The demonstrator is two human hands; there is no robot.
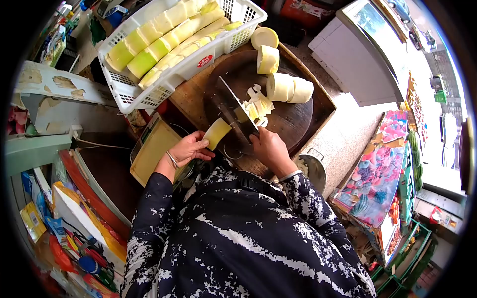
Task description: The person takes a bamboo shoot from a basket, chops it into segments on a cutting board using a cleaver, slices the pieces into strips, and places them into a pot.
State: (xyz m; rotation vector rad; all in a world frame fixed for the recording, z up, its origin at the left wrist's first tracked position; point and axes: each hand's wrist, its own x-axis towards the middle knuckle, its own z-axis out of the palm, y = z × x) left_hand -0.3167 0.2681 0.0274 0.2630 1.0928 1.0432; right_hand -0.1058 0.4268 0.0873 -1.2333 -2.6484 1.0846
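Observation:
My left hand [185,148] pinches a curved, pale yellow-green piece of what looks like bamboo shoot [217,134] at the near left edge of a dark round chopping board [293,121]. In my right hand [273,151] is the handle of a cleaver [236,105], its long blade slanting away to the upper left across the board. Just right of the blade lies a small pile of cut slices [259,106]. Thick round bamboo shoot sections [280,88] rest farther back on the board. The fingers under the held piece are partly hidden.
A white plastic basket [174,82] full of long bamboo shoots [164,32] stands behind the board. Left of me is a yellowish flat-topped scale [155,151]. A metal pot [314,174] sits low at my right. Wooden edging [318,121] frames the board.

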